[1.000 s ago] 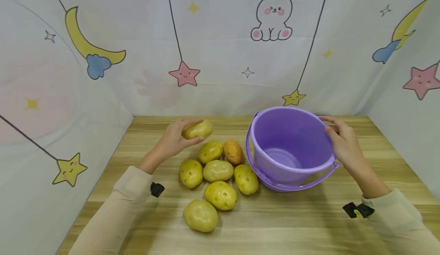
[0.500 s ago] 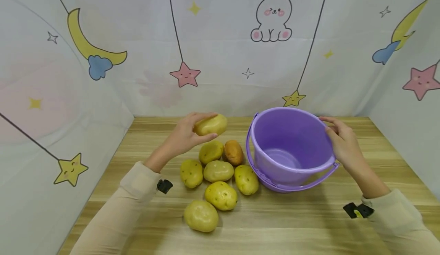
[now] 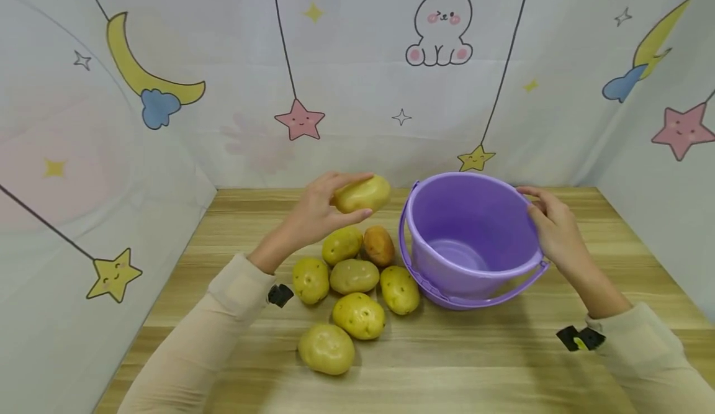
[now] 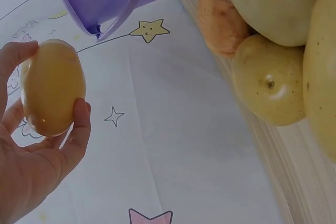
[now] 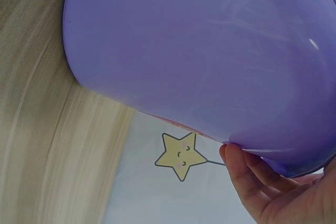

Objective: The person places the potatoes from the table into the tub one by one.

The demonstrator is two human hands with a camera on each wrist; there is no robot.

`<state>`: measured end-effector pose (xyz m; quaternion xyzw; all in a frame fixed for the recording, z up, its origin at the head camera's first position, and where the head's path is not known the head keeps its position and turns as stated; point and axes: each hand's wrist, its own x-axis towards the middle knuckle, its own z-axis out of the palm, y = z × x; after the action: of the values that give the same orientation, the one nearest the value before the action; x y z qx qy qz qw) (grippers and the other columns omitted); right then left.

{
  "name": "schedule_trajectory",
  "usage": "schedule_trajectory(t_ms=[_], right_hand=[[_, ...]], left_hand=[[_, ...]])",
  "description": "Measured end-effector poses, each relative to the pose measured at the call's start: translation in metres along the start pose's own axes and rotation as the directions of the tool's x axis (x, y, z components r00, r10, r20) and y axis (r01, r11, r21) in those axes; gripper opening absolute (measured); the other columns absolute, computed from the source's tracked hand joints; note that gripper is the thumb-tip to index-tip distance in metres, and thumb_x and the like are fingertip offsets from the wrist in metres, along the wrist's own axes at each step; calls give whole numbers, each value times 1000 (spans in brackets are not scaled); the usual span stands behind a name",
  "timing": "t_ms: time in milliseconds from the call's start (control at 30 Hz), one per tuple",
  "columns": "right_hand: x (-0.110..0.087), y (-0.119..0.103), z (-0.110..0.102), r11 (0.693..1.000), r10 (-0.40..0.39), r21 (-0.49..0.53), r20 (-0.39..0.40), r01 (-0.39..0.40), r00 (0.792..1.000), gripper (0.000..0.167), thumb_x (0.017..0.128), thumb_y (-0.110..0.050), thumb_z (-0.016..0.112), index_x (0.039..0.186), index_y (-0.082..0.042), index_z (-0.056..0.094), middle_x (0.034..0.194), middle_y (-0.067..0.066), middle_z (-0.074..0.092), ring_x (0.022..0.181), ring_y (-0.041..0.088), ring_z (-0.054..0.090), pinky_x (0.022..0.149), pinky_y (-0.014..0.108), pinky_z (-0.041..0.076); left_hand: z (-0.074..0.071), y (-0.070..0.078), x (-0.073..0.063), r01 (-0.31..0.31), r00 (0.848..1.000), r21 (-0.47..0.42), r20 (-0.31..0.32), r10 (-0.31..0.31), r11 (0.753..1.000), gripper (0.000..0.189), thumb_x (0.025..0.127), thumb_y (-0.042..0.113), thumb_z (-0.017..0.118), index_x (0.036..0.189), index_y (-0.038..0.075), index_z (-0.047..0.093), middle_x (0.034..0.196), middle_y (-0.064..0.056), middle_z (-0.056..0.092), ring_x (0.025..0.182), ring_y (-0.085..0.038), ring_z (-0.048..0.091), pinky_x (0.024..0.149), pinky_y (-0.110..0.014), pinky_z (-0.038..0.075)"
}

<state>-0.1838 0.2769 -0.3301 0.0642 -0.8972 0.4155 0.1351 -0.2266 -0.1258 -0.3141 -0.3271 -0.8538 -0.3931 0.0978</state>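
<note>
My left hand (image 3: 321,212) grips a pale yellow potato (image 3: 365,194) between thumb and fingers, raised above the other potatoes and left of the bucket. The left wrist view shows the same potato (image 4: 54,87) with fingertips on both its sides. A purple bucket (image 3: 469,285) stands on the table with its mouth tipped toward me and its handle hanging down the front; its inside shows no contents. My right hand (image 3: 558,225) holds the bucket's right rim, and in the right wrist view its fingers (image 5: 239,169) press against the bucket wall.
Several potatoes (image 3: 359,316) lie grouped on the wooden table (image 3: 447,370) left of the bucket, one of them browner (image 3: 379,246). A white printed curtain (image 3: 357,79) hangs behind the table and along both sides.
My left hand has carried its potato rightward and slightly up, closer to the bucket. The right hand, the bucket and the lying potatoes keep their places.
</note>
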Motion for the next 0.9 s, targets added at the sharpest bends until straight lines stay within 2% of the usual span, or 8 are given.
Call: schedule_trajectory(t_ms=[233, 467, 667, 767, 900], right_hand=[[-3, -1, -2, 1000, -10, -12, -11, 10, 1000, 41, 105, -11, 37, 139, 7, 50, 93, 28, 64, 64, 13, 59, 54, 25, 48], [-2, -4, -2, 999, -29, -22, -13, 29, 1000, 40, 105, -10, 37, 138, 7, 50, 88, 26, 62, 62, 14, 58, 53, 24, 47], [-1, -4, 0, 1000, -22, -17, -2, 22, 1000, 41, 104, -10, 37, 139, 8, 49, 92, 27, 63, 62, 13, 59, 52, 25, 48], [-1, -3, 0, 1000, -19, -19, 4, 19, 1000, 42, 105, -11, 36, 140, 8, 48, 93, 28, 64, 63, 13, 59, 53, 25, 49], [-1, 0, 1, 999, -22, -25, 7, 22, 1000, 41, 105, -11, 36, 140, 9, 48, 92, 27, 64, 63, 12, 59, 53, 25, 48]], left_hand=[[9, 11, 4, -50, 999, -59, -14, 49, 997, 59, 88, 31, 78, 142, 22, 58, 126, -4, 60, 105, -17, 52, 72, -32, 53], [12, 22, 5, -82, 996, -71, -37, 79, 994, 59, 88, 33, 78, 142, 23, 57, 131, -3, 59, 112, -15, 53, 78, -32, 52], [16, 33, 10, -97, 995, -71, -13, 96, 993, 59, 88, 37, 77, 142, 26, 57, 131, -1, 58, 114, -14, 52, 82, -31, 52], [20, 37, 15, -117, 993, -71, 1, 117, 991, 59, 88, 37, 77, 142, 25, 57, 133, 0, 58, 117, -14, 50, 88, -33, 49], [25, 44, 21, -135, 990, -93, 27, 138, 986, 59, 88, 35, 78, 142, 23, 57, 133, 0, 58, 117, -15, 50, 89, -32, 49]])
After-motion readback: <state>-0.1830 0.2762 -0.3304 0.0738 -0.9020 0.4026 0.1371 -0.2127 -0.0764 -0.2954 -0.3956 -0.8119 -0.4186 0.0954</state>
